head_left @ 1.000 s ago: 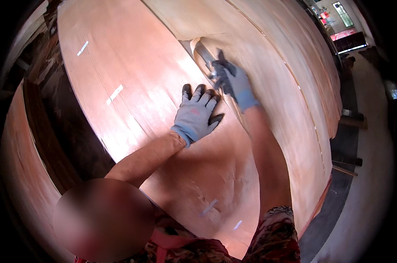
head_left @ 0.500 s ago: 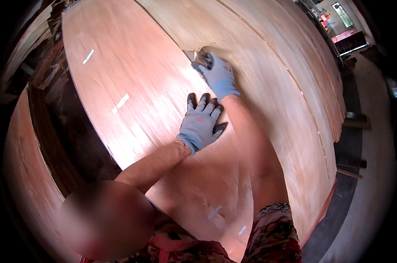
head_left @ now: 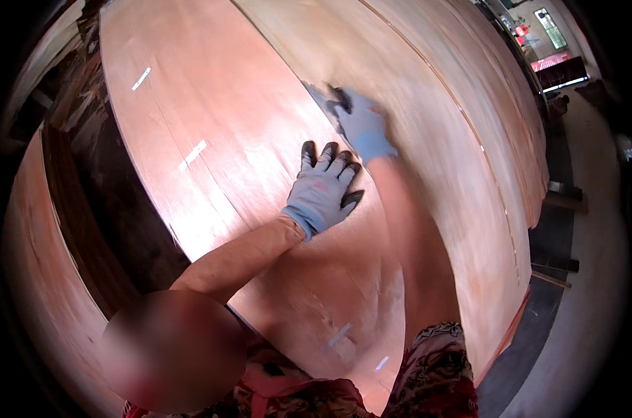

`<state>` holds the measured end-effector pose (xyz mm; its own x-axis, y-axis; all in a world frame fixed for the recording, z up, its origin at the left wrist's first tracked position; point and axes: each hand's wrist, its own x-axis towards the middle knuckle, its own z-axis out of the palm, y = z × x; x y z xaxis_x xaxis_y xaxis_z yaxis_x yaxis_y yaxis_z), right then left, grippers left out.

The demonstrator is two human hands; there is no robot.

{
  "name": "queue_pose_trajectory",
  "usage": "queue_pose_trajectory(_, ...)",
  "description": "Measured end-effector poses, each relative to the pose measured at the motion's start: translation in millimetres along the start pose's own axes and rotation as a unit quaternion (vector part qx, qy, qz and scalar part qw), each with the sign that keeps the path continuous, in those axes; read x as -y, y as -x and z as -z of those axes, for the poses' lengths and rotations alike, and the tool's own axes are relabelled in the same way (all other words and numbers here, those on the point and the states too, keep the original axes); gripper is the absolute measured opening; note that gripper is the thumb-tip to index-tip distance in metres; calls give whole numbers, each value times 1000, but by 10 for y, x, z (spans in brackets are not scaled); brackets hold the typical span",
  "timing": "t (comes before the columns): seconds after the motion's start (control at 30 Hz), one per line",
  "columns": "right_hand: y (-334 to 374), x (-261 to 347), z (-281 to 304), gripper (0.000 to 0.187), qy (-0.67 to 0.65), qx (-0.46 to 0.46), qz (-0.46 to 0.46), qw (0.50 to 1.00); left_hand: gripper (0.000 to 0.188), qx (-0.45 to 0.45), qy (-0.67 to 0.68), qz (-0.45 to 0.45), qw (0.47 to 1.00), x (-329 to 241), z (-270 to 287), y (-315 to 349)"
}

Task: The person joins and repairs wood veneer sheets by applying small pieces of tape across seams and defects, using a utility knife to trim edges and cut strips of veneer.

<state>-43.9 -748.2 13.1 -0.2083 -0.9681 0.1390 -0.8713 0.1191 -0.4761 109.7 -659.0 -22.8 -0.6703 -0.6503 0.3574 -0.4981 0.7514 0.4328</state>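
Note:
A thin reddish wood veneer sheet [head_left: 211, 104] lies in front of me, with a paler veneer sheet [head_left: 427, 139] along its right side. My left hand [head_left: 323, 184], in a grey glove with dark fingertips, presses flat on the reddish sheet, fingers spread. Farther off and to the right, my right hand [head_left: 361, 122], gloved alike, is at the seam between the two sheets. Its fingers are curled and a little blurred; what they pinch is hidden. Beside them a narrow grey gap [head_left: 319, 97] shows at the seam, with a ragged edge of veneer.
White tape strips [head_left: 192, 155] sit on the reddish sheet. To the left, past a dark gap, are another wood stack [head_left: 44, 230] and torn veneer scraps [head_left: 86, 104]. A long split [head_left: 462, 111] runs down the pale sheet. Wooden bars [head_left: 563, 198] jut out at the right, above the floor.
My right hand has moved slightly right and nearer to me along the seam. The raised veneer flap by its fingers has gone, and more grey gap shows. My left hand stays pressed flat.

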Motion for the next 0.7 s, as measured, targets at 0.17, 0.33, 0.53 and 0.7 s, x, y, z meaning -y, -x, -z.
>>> queue_pose_trajectory(0.17,-224,-192,205,22,-419,19,-126,899,59,-18,-4,-5,1000,62,-25,16)
queue_pose_trajectory(0.33,-75,-414,254,27,-395,141,-138,897,59,-33,-8,-22,999,5,-14,-19)
queue_pose_trajectory(0.53,-143,-199,-2,23,-357,163,-154,907,61,-2,-27,-33,999,29,-9,-29)
queue_pose_trajectory(0.7,-225,-220,3,23,-367,170,-175,898,66,2,-14,-25,1000,-3,-1,-46)
